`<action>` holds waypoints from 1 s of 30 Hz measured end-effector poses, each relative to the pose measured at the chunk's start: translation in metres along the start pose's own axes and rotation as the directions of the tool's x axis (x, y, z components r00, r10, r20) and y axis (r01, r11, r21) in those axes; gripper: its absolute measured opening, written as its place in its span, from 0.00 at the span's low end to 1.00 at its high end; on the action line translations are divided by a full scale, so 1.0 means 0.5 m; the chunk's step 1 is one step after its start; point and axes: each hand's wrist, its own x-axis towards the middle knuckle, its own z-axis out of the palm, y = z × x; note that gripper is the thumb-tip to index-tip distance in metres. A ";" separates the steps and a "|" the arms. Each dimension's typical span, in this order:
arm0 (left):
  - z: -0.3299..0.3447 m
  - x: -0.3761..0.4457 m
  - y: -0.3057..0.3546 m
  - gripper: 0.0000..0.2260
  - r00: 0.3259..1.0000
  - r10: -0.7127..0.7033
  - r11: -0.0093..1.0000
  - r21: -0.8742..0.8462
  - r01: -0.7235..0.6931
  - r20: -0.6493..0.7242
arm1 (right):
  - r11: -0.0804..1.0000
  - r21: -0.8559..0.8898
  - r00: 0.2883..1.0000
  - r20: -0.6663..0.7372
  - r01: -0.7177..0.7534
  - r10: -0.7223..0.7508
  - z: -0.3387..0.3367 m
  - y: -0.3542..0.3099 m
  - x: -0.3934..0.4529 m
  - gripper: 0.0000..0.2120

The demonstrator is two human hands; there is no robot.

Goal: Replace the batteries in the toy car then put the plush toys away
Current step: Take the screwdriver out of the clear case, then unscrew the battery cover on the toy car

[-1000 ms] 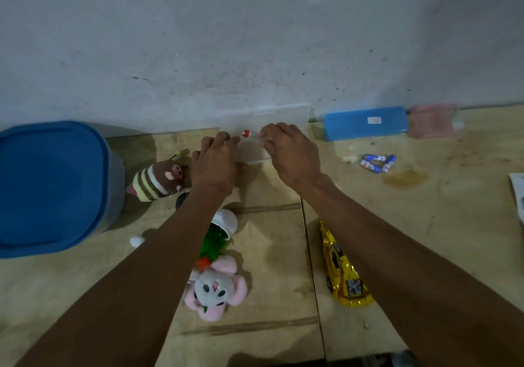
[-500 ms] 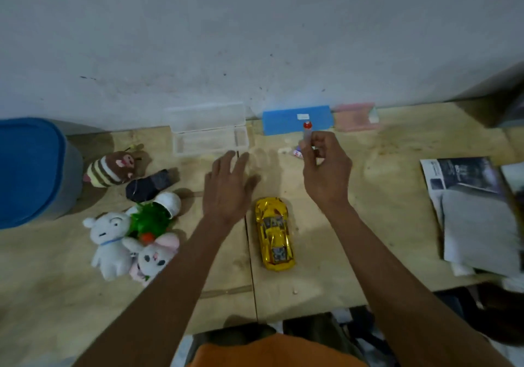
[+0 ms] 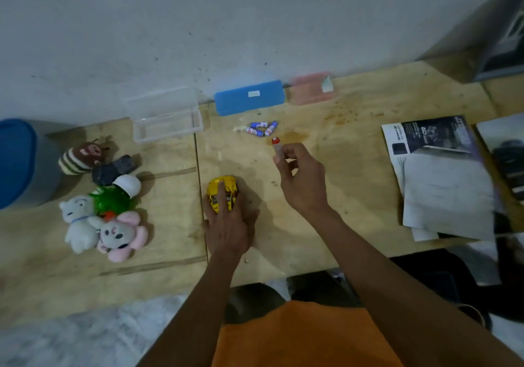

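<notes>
The yellow toy car (image 3: 224,188) lies on the wooden table (image 3: 326,216) at the centre, and my left hand (image 3: 228,225) rests over its near half with fingers wrapped on it. My right hand (image 3: 300,179) is raised to the right of the car and pinches a small clear-handled screwdriver with a red cap (image 3: 276,147). Three blue batteries (image 3: 262,128) lie beyond it. At the left sit the plush toys: a white bear (image 3: 78,222), a pink-eared mouse (image 3: 120,236), a striped brown one (image 3: 80,157) and a green one with a white cap (image 3: 116,196).
An open clear plastic case (image 3: 167,118), a blue case (image 3: 249,97) and a pink case (image 3: 310,87) line the wall. A blue-lidded grey bin (image 3: 25,162) stands far left. A dark plush (image 3: 113,169) lies by the toys. Magazines and papers (image 3: 445,176) cover the right side.
My right hand took the screwdriver out of the clear case and moved right. My left hand dropped from the case onto the yellow car. The view shifted right.
</notes>
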 end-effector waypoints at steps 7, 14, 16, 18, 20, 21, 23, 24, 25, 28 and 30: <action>-0.015 -0.005 -0.003 0.30 0.997 0.007 0.987 -0.157 -0.020 -0.083 | 1.000 0.003 0.997 0.072 0.016 -0.016 -0.033 0.013 -0.027 0.06; -0.065 -0.077 -0.036 0.27 0.957 -0.077 0.761 -0.637 -0.124 -0.278 | 0.995 0.070 0.994 0.087 0.067 -0.073 -0.035 -0.059 -0.059 0.07; -0.100 -0.111 -0.045 0.27 0.962 -0.140 0.640 -0.763 -0.093 -0.235 | 0.991 0.092 0.991 0.085 0.100 -0.108 -0.032 -0.098 -0.073 0.07; -0.131 -0.144 -0.061 0.33 0.971 -0.171 0.463 -0.884 -0.071 -0.167 | 0.985 0.121 0.988 0.078 0.123 -0.133 -0.025 -0.139 -0.092 0.07; -0.154 -0.171 -0.085 0.40 0.975 -0.166 0.286 -0.953 -0.097 -0.148 | 0.977 0.158 0.986 0.069 0.142 -0.155 -0.016 -0.180 -0.115 0.05; -0.160 -0.182 -0.100 0.42 0.978 -0.156 0.196 -0.975 -0.105 -0.137 | 0.973 0.173 0.984 0.063 0.155 -0.168 -0.011 -0.201 -0.127 0.05; -0.172 -0.206 -0.127 0.42 0.983 -0.141 -0.009 -0.993 -0.117 -0.115 | 0.962 0.196 0.977 0.051 0.191 -0.205 0.001 -0.245 -0.153 0.04; -0.179 -0.217 -0.138 0.41 0.986 -0.129 -0.109 -0.986 -0.123 -0.108 | 0.956 0.209 0.975 0.048 0.204 -0.218 0.008 -0.265 -0.167 0.04; -0.184 -0.226 -0.149 0.40 0.988 -0.111 -0.195 -0.972 -0.127 -0.107 | 0.953 0.224 0.974 0.047 0.206 -0.222 0.015 -0.283 -0.181 0.05; -0.187 -0.246 -0.183 0.40 0.992 -0.033 -0.359 -0.925 -0.123 -0.119 | 0.946 0.247 0.973 0.049 0.209 -0.227 0.032 -0.322 -0.224 0.06; -0.188 -0.257 -0.198 0.39 0.992 -0.005 -0.342 -0.932 -0.122 -0.128 | 0.943 0.250 0.970 0.049 0.220 -0.239 0.038 -0.335 -0.250 0.07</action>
